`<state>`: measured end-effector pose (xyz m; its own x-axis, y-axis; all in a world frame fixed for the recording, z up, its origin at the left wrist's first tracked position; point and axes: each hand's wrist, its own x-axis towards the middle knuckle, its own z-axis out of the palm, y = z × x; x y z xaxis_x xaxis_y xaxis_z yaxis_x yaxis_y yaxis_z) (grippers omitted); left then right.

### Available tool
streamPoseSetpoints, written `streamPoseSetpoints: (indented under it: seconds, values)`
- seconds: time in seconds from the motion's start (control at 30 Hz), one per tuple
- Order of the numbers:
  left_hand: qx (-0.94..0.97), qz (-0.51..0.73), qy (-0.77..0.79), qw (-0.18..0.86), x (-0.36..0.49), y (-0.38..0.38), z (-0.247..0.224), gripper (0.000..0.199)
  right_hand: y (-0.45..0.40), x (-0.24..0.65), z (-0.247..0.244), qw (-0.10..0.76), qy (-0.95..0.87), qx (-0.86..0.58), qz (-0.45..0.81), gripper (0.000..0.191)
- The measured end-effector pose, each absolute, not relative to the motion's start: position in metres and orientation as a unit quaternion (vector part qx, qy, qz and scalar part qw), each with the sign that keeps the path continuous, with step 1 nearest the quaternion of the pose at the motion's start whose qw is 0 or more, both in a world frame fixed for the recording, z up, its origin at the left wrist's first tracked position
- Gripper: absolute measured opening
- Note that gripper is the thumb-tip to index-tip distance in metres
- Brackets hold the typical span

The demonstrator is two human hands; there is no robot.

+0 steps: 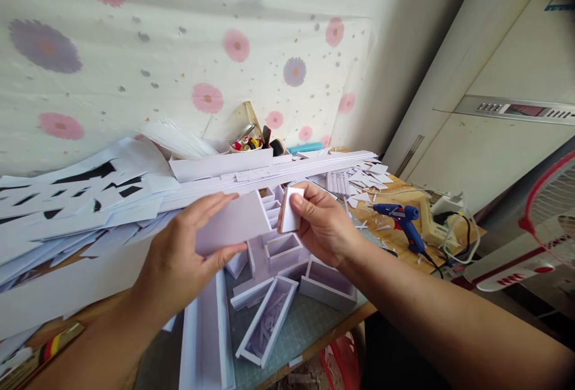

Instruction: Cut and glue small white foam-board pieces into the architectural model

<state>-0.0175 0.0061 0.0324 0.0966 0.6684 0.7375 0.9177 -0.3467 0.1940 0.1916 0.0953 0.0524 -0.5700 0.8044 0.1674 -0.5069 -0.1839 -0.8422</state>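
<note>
On the counter point(406, 191), sheets point(99, 204) lie left of the cutting mat point(314, 324), a glue gun point(406, 222) right of it. Scraps point(269, 321) lie in a narrow tray point(281, 325) on the mat; behind that tray are boxes point(286, 260). Farther back, strips point(314, 165) lie before a trough point(220, 168).

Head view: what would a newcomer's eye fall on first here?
Probably the hands at the centre: the left hand grips a larger white piece, the right hand a small white piece. Next, perhaps, the blue glue gun on the right side of the table, and the flowered sheet behind it all. Nearer the front edge, an open white box holds thin strips.
</note>
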Motion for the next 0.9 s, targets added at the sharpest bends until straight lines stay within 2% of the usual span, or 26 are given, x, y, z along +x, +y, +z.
streamPoseSetpoints:
  seconds: [0.1, 0.23, 0.33, 0.37, 0.43, 0.53, 0.7, 0.9]
  values:
    - [-0.708, -0.345, -0.591, 0.176, -0.028, 0.025, 0.036, 0.055, 0.102, 0.2, 0.053, 0.432, -0.527, -0.162, 0.714, 0.037]
    - [-0.734, -0.296, -0.591, 0.156, -0.036, 0.051, 0.035, 0.059, 0.11, 0.21, 0.046, 0.353, -0.625, -0.221, 0.66, 0.029]
    - [-0.73, -0.317, -0.591, 0.132, -0.03, 0.048, 0.036, 0.056, 0.11, 0.216, 0.045, 0.287, -0.669, -0.243, 0.641, 0.02]
    - [-0.724, -0.345, -0.589, 0.099, -0.027, 0.043, 0.037, 0.051, 0.109, 0.217, 0.046, 0.264, -0.687, -0.243, 0.632, 0.024]
    - [-0.699, -0.434, -0.566, -0.044, -0.017, 0.028, 0.038, 0.04, 0.105, 0.218, 0.05, 0.218, -0.722, -0.236, 0.613, 0.036]
    - [-0.66, -0.498, -0.519, -0.216, -0.005, 0.009, 0.04, 0.031, 0.097, 0.214, 0.053, 0.172, -0.742, -0.22, 0.609, 0.034]
    - [-0.618, -0.51, -0.492, -0.34, 0.002, 0.001, 0.036, 0.035, 0.087, 0.199, 0.048, 0.175, -0.704, -0.204, 0.657, 0.027]
    - [-0.565, -0.544, -0.526, -0.328, 0.004, 0.005, 0.034, 0.027, 0.09, 0.194, 0.043, 0.253, -0.689, -0.271, 0.623, 0.025]
